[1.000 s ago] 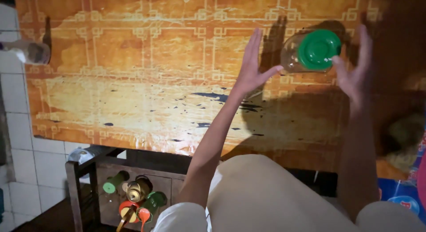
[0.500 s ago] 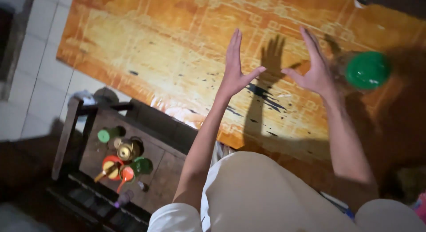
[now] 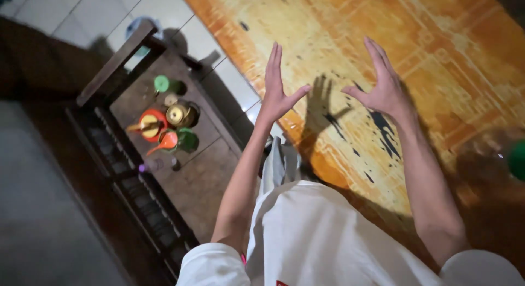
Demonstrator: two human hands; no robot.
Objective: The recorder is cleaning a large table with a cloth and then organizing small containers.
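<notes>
while both hands hover empty over the orange table (image 3: 437,51), left hand (image 3: 276,94) and right hand (image 3: 383,89) fingers spread wide, the green-lidded jar (image 3: 514,157) sits untouched far right.

Below and left of your left hand (image 3: 276,94), a dark wooden shelf (image 3: 117,73) holds small coloured bottles (image 3: 164,127), beside white floor tiles (image 3: 158,12).

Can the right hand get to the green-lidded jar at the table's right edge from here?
Probably yes. The right hand is open and empty above the orange table; nothing lies between it and the green-lidded jar, though the jar is half out of view.
</notes>
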